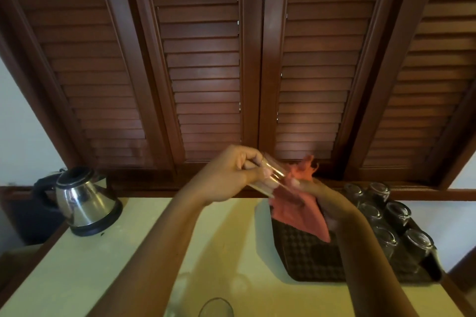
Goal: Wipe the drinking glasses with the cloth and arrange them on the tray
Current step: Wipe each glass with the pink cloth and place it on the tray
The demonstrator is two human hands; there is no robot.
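Two hands at work above the pale surface (77,273) — left hand (226,175) wrapped round a clear, tilted glass (268,177), right hand (332,203) gripping the frayed coral cloth (296,211) against its mouth. Six upturned glasses (381,211) stand on the dark textured tray (309,257) — a steel kettle (82,198) sits far left.

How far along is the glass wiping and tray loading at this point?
Six clear glasses sit upside down along the right side of the dark textured tray, for example one at. The left hand holds a clear drinking glass on its side against the red cloth in the right hand. At least one more glass waits on the counter's near edge.
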